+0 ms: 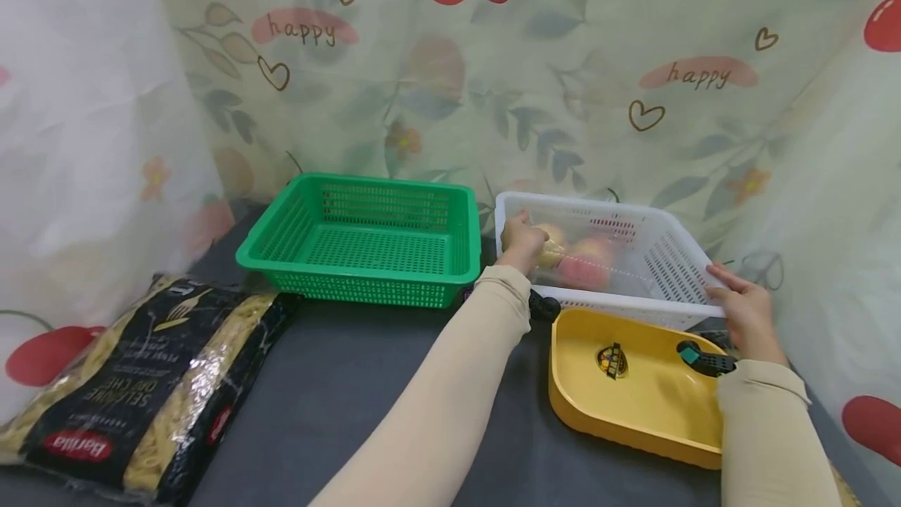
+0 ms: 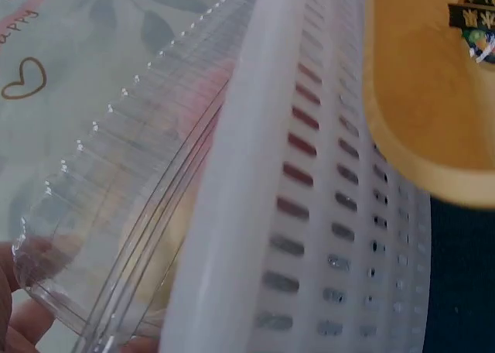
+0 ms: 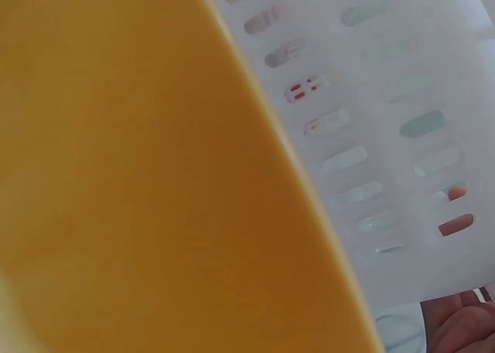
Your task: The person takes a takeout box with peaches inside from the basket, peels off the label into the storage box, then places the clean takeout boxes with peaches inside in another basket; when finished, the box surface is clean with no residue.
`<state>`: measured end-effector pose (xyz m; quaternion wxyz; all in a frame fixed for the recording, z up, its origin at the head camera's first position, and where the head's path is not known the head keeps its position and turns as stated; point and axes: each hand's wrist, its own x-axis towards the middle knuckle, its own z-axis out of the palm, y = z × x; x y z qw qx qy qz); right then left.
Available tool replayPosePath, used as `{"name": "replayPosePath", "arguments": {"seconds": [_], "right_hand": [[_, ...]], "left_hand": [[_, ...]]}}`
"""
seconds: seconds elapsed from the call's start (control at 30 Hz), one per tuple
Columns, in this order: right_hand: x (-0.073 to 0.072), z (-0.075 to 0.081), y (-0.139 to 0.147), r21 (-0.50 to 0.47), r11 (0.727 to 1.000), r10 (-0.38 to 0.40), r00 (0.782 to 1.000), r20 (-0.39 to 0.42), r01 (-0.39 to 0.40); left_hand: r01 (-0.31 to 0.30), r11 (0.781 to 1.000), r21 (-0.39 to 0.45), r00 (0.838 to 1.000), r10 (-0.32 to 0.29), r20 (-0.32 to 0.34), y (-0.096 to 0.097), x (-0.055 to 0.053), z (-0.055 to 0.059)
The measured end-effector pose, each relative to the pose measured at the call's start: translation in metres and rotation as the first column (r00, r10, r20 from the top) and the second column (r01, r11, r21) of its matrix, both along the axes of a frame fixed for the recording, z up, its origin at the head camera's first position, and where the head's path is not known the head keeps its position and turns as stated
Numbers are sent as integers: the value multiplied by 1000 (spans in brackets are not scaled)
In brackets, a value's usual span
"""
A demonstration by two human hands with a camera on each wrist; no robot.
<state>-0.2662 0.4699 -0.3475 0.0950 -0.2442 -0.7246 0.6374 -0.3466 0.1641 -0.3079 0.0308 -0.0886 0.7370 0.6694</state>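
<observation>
At the back right, a white plastic basket (image 1: 679, 268) with slotted walls tilts behind the yellow tray. Inside it lies a clear plastic box (image 1: 629, 276) holding round red and yellow fruits (image 1: 587, 263). My left hand (image 1: 522, 243) reaches over the basket's left end and grips the edge of the box. In the left wrist view the ridged clear box (image 2: 116, 167) slants beside the basket rim, with fingers (image 2: 31, 322) around its lower corner. My right hand (image 1: 752, 315) holds the basket's right end by the rim; in the right wrist view those fingers (image 3: 464, 326) show only at the bottom corner.
A yellow oval tray (image 1: 655, 393) with a dark round sticker stands just in front of the white basket, under my right wrist. Left of the basket sits a green slotted basket (image 1: 359, 288). A black bag of pasta (image 1: 141, 390) lies at the left. Printed curtains (image 1: 450, 69) surround the dark table (image 1: 331, 382).
</observation>
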Motion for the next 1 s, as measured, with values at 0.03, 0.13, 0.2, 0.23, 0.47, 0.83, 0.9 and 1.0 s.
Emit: {"name": "replayPosePath", "arguments": {"seconds": [0.03, 0.13, 0.2, 0.23, 0.47, 0.83, 0.9, 1.0], "right_hand": [[0, 0, 0, 7, 1000, -1, 1000, 4, 1], [-1, -2, 3, 10, 1000, -9, 1000, -10, 9], [-2, -3, 5, 13, 1000, -11, 1000, -14, 11], [-2, -4, 6, 18, 1000, -15, 1000, -12, 15], [-5, -6, 7, 28, 999, -15, 1000, -2, 15], [-4, 2, 6, -29, 1000, -3, 1000, -7, 2], [-4, 3, 5, -38, 999, 1, 1000, -1, -1], [-3, 4, 5, -61, 998, 4, 1000, 0, -4]], "left_hand": [[11, 1000, 6, 1000, -11, 2, 1, -1, -1], [58, 997, 41, 998, -59, 20, 5, -8, -4], [83, 995, 51, 996, -85, 32, 11, -18, -12], [97, 994, 57, 995, -99, 32, 17, -28, -22], [106, 973, 206, 988, -127, 90, 17, -30, -24], [147, 970, 195, 989, -149, -8, 27, -63, -33], [143, 961, 237, 988, -155, 30, 19, -38, -10], [148, 941, 303, 985, -169, 44, 4, 2, 20]]}}
